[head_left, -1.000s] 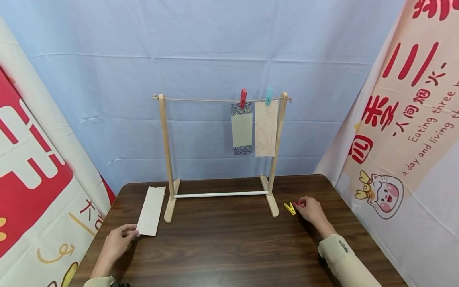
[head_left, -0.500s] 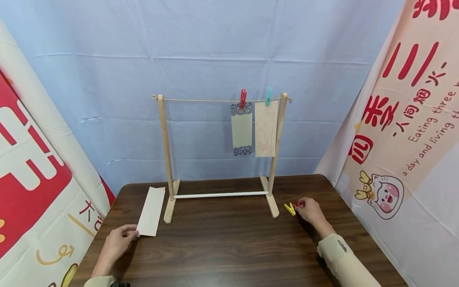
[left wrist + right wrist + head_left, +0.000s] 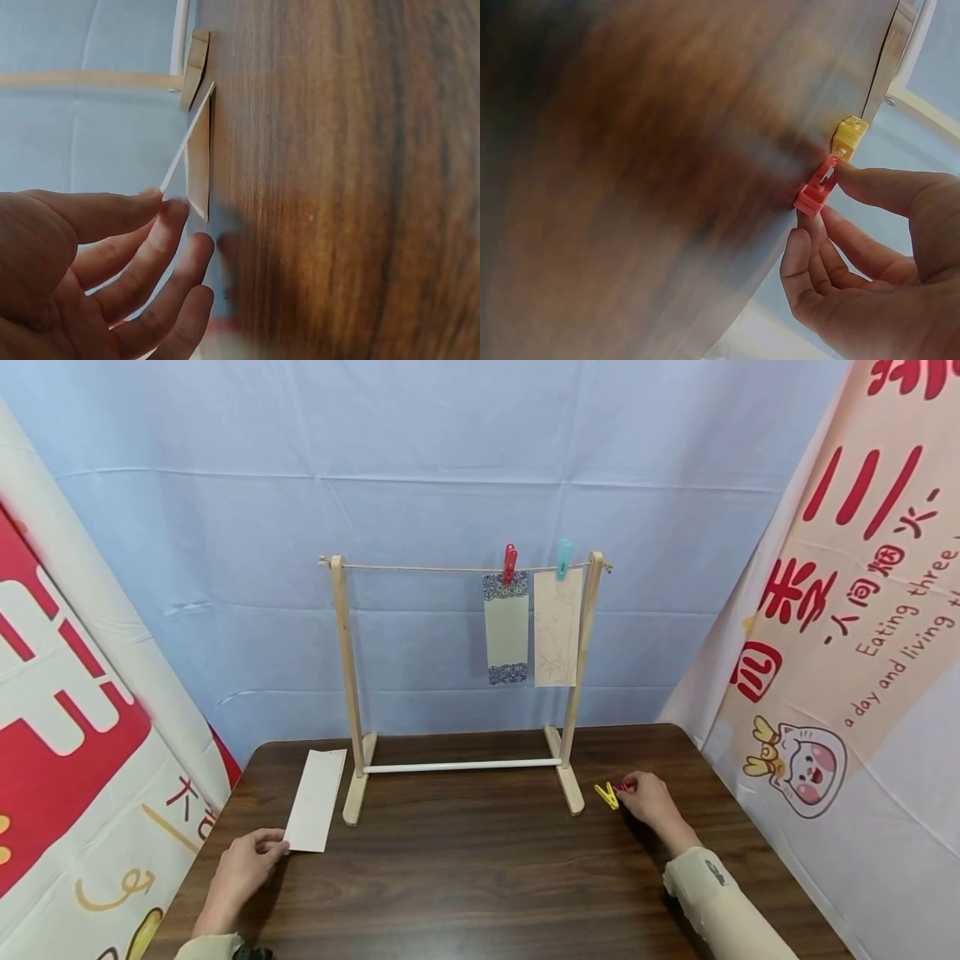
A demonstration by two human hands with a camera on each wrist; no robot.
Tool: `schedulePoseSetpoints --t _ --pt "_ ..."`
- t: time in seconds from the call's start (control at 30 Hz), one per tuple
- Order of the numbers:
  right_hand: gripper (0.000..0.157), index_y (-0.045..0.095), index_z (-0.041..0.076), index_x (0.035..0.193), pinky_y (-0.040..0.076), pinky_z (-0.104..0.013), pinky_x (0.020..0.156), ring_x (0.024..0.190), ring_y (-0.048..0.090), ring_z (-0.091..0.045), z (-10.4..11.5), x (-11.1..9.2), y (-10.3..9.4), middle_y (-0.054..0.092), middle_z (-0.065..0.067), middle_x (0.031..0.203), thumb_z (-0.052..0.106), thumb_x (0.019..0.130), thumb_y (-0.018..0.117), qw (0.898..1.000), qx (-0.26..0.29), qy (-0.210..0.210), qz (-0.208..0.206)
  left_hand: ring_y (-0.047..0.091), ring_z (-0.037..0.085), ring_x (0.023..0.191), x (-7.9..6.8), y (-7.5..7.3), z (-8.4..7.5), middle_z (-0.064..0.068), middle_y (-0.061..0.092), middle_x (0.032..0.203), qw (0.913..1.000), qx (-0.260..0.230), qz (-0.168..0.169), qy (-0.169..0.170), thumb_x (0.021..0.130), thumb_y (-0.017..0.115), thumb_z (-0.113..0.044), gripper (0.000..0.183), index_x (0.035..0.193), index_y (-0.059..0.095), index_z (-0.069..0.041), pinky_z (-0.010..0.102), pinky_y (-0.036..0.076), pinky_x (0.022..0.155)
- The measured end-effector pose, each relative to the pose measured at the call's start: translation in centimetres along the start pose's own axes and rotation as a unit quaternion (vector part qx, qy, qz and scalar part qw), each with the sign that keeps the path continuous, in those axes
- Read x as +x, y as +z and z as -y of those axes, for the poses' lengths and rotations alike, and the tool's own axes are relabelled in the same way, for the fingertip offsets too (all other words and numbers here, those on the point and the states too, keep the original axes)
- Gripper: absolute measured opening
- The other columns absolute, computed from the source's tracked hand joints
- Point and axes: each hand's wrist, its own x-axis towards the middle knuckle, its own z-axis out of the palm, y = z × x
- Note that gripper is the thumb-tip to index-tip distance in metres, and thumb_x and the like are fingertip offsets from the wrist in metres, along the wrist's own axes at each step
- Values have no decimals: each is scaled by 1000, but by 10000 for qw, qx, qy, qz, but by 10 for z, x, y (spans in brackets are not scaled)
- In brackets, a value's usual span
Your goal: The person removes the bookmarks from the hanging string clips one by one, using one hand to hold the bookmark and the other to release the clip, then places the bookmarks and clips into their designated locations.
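At the table's left, my left hand [image 3: 246, 867] pinches the near edge of a pale card [image 3: 318, 802] between thumb and fingers. In the left wrist view the pinched card [image 3: 186, 141] tilts up from a second card [image 3: 199, 161] on the table. My right hand [image 3: 652, 803], on the right side, pinches a red clothespin [image 3: 816, 192] between thumb and fingertips. Right beside it lies a yellow clothespin [image 3: 849, 136]. A blue-patterned card [image 3: 507, 631] hangs from the string by a red clothespin [image 3: 509, 565], and a cream card [image 3: 557, 631] by a teal clothespin [image 3: 563, 561].
A wooden rack [image 3: 347, 668] with a string [image 3: 420, 569] between its posts and a white lower bar [image 3: 461, 766] stands at the back of the brown table [image 3: 465, 868]. A blue cloth [image 3: 450, 460] hangs behind, with printed banners [image 3: 847, 610] at the sides.
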Motion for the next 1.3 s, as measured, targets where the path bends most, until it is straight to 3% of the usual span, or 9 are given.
schedulePoseSetpoints --t 0.2,0.33,0.67,1.07,1.3 --pt "24 69 -14 111 57 -54 85 91 68 -35 2 -1 -1 70 -20 94 6 98 73 10000 23 35 18 72 33 95 0 -1 -1 11 78 100 9997 226 -105 74 103 70 -22 32 124 74 2 57 54 82" --pt "23 69 -14 110 57 -55 85 93 68 -37 2 -1 -2 69 -21 96 5 98 73 10000 33 -24 -28 72 39 101 0 -1 -2 12 78 101 9997 217 -125 47 103 70 -23 32 124 75 2 62 53 85" --pt "38 63 -19 127 54 -62 89 104 64 -49 4 -2 -5 63 -35 113 8 101 70 9990 -13 -303 -317 71 32 92 -3 -1 -3 6 77 97 9993 263 -46 -268 103 71 -29 35 123 75 -2 59 54 73" --pt "38 64 -16 129 56 -56 85 95 65 -40 24 0 -4 63 -25 104 5 99 72 9946 129 -780 -677 66 27 86 -7 1 -3 6 74 98 9978 302 -103 -581 103 70 -29 29 120 76 -6 41 46 61" --pt "36 66 -15 128 56 -55 85 96 65 -39 38 1 -6 65 -26 107 5 99 74 9911 164 -1026 -833 67 27 85 -4 0 -13 8 74 97 9983 301 -315 -385 103 70 -27 29 118 76 -3 42 47 63"
